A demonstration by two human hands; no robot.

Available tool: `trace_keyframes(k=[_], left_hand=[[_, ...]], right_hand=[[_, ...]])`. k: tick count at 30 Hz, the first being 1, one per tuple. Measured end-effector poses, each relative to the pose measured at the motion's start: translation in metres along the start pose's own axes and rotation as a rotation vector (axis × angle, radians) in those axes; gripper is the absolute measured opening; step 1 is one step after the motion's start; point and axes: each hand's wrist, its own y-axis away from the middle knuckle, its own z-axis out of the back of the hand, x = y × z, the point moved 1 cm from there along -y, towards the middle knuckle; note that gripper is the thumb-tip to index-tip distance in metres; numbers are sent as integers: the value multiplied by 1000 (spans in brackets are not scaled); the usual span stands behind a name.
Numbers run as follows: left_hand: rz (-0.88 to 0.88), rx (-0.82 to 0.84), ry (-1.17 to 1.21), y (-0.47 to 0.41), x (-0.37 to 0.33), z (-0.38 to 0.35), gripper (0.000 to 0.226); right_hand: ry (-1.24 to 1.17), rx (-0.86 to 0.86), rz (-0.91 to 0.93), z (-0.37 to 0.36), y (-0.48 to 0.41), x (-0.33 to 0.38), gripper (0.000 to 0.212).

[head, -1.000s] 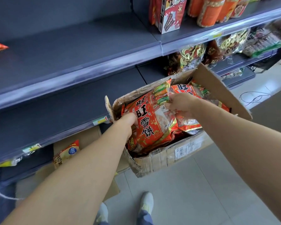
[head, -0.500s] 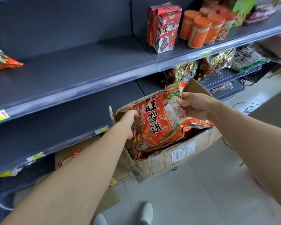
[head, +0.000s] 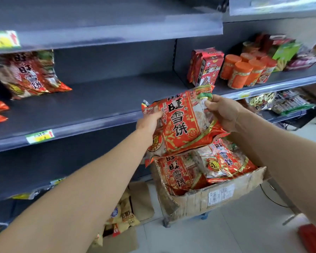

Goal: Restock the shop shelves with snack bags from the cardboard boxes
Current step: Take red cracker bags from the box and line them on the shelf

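Note:
A large red snack bag (head: pixel 181 121) with black characters hangs in the air above the open cardboard box (head: pixel 213 196), level with the middle shelf's edge. My left hand (head: pixel 149 123) grips its left side and my right hand (head: pixel 222 112) pinches its top right corner. More red bags (head: pixel 175 174) of the same kind lie inside the box. On the dark middle shelf (head: pixel 102 99), matching red bags (head: pixel 27 73) stand at the far left.
Red cartons (head: pixel 205 67) and orange jars (head: pixel 245 72) stand on the shelf to the right. Packets fill the lower right shelf (head: pixel 281 103). A second carton with yellow snack bags (head: pixel 124 218) lies on the floor below. A red object (head: pixel 312 238) is at bottom right.
Both hands have lifted the red bag up out of the box to the height of the middle shelf. The view has tilted upward, showing more of the shelves.

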Motion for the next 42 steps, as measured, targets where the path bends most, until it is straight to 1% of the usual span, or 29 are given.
trace_keyframes(k=[2, 4, 5, 6, 8, 10, 13, 17, 19, 22, 23, 24, 25, 26, 27, 28, 29, 32, 34, 36, 38, 40, 42], left_hand=[[-67, -92, 19, -6, -12, 26, 60], [-111, -205, 2, -14, -19, 55, 66], [-138, -267, -8, -19, -24, 72, 65], [-159, -321, -20, -23, -29, 90, 57], [-189, -403, -54, -31, -40, 130, 38], [-234, -487, -72, -40, -51, 171, 34], [-336, -663, -26, -51, -68, 232, 31], [-364, -747, 83, -77, -93, 308, 37], [-356, -788, 144, -92, -105, 345, 38], [-372, -800, 197, -115, -121, 389, 35], [-384, -785, 211, -123, -127, 402, 32], [-395, -768, 221, -131, -132, 413, 30], [-406, -755, 241, -138, -137, 423, 28], [-418, -754, 268, -145, -142, 433, 27], [-427, -763, 286, -153, -145, 442, 26], [-430, -770, 286, -161, -149, 450, 26], [-428, -777, 280, -169, -152, 457, 27], [-411, -773, 323, -192, -160, 478, 31], [-406, -775, 306, -206, -161, 491, 32], [-408, -748, 275, -219, -161, 501, 31], [-426, -713, 263, -229, -163, 506, 22], [-439, -724, 250, -234, -167, 509, 21], [-451, -737, 239, -239, -172, 512, 22]], right_hand=[[13, -4, 26, -30, -9, 1, 15], [39, 3, 35, -64, -20, 0, 6], [54, 3, 33, -83, -25, 1, 9], [78, 9, 36, -102, -30, 2, 11], [135, 25, 62, -143, -39, 3, 8], [179, 44, 102, -182, -51, 2, 5], [312, 45, 166, -238, -72, -3, 7], [443, 15, 239, -315, -107, -8, 13], [476, -6, 256, -353, -128, -10, 11], [513, -45, 284, -403, -159, -11, 15], [520, -59, 292, -417, -168, -11, 13], [519, -69, 292, -431, -178, -12, 5], [508, -69, 291, -443, -188, -13, 14], [492, -68, 284, -454, -199, -16, 31], [490, -74, 271, -465, -207, -18, 43], [496, -81, 270, -474, -216, -21, 46], [501, -84, 272, -482, -222, -23, 44], [591, -94, 273, -501, -238, -29, 27], [591, -97, 263, -509, -250, -35, 22], [539, -80, 231, -517, -257, -42, 25], [485, -56, 207, -524, -263, -47, 32], [451, -36, 193, -531, -268, -48, 36], [424, -27, 192, -537, -274, -48, 37]])
